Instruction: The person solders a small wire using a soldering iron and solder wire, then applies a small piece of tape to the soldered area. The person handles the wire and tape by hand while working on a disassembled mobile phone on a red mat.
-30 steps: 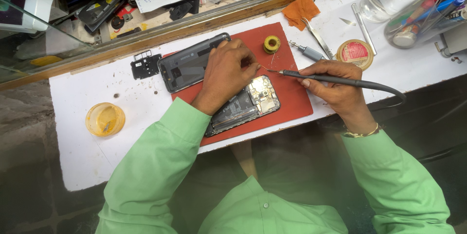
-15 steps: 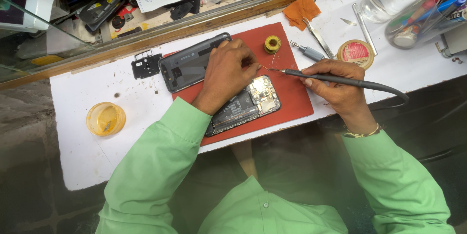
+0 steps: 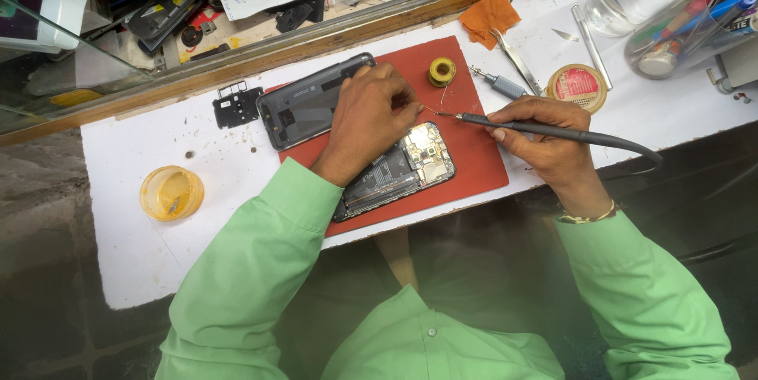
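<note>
Head view: the opened phone (image 3: 403,168) lies on the red mat (image 3: 474,163), back cover (image 3: 304,108) already off beside it. The left hand (image 3: 367,119) pinches something small above the board; the right hand (image 3: 545,139) grips a soldering iron (image 3: 553,131), its tip near the left fingertips. Soldering looks underway, reassembly not begun.

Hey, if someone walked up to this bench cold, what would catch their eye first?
Probably the red mat in the middle of the white table, with an opened phone lying on it. The left hand rests over the phone while the right hand holds a soldering iron, tip near the left fingers. A small yellow dish sits off to the left.
</note>
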Demonstrator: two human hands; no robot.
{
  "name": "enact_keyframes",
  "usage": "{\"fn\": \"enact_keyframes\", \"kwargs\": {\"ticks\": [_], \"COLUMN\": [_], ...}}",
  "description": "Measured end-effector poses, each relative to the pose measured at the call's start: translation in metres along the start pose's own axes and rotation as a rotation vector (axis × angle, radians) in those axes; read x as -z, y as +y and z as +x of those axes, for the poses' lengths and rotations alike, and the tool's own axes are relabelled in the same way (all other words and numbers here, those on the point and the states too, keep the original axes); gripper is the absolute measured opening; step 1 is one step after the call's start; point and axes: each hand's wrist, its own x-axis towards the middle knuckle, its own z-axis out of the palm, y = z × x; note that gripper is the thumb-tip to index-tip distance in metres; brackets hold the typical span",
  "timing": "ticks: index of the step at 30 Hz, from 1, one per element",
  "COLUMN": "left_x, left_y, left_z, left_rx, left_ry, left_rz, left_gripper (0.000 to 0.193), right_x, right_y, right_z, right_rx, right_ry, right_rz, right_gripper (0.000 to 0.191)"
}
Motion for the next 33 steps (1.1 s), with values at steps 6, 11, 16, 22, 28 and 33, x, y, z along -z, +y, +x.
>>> {"fn": "enact_keyframes", "kwargs": {"ticks": [6,11,16,22,28,33], "left_x": [0.0005,0.0005,0.0001,-0.0006,-0.0004,0.0004], "left_y": [0.0004,0.0002,-0.0001,-0.0003,-0.0001,0.0007], "left_z": [0.0,0.0002,0.0002,0.0005,0.0006,0.0002], "left_rx": [-0.002,-0.003,-0.007,-0.005,0.01,0.002], "left_ry": [0.003,0.007,0.007,0.002,-0.004,0.018], "left_rz": [-0.002,0.003,0.004,0.004,0.001,-0.019], "left_gripper": [0.013,0.014,0.014,0.013,0.014,0.013], "right_x": [0.0003,-0.0003,-0.0004,0.0005,0.0011,0.0015], "right_y": [-0.0018,-0.002,-0.0029,-0.0026,-0.0003,0.0037], "right_z": [-0.0002,0.0015,0.0002,0.0008,0.0004,-0.0012], "right_rx": [-0.005,0.024,0.019,0.014,0.046,0.041], "right_ry": [0.008,-0.013,0.013,-0.001,0.003,0.045], "right_rz": [0.001,-0.032,-0.01,-0.035,-0.045,-0.007], "right_gripper": [0.019,0.018,0.019,0.018,0.018,0.018]}}
